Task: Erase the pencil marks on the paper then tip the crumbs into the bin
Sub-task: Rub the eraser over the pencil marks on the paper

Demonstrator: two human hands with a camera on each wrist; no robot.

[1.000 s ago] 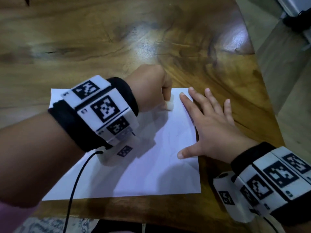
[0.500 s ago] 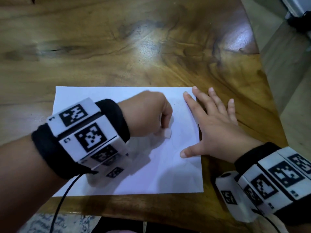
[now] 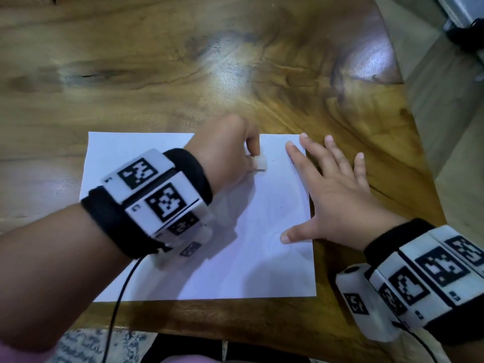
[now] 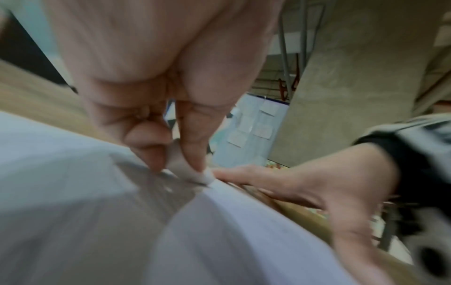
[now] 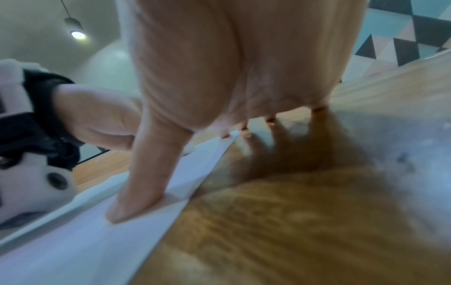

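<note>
A white sheet of paper lies flat on the wooden table. My left hand pinches a small white eraser between thumb and fingers and presses it on the paper near its far edge. The left wrist view shows the eraser tip on the sheet. My right hand lies flat and spread over the paper's right edge, thumb and index finger on the sheet. Faint pencil traces show near the middle of the paper. No bin is in view.
The table's right edge slants close to my right hand, with floor beyond it. A patterned rug shows below the near table edge. A black cable hangs from my left wrist band.
My left hand has rubbed the eraser back toward the paper's far edge after pulling it nearer half a second ago. The right hand has stayed flat on the paper's right edge.
</note>
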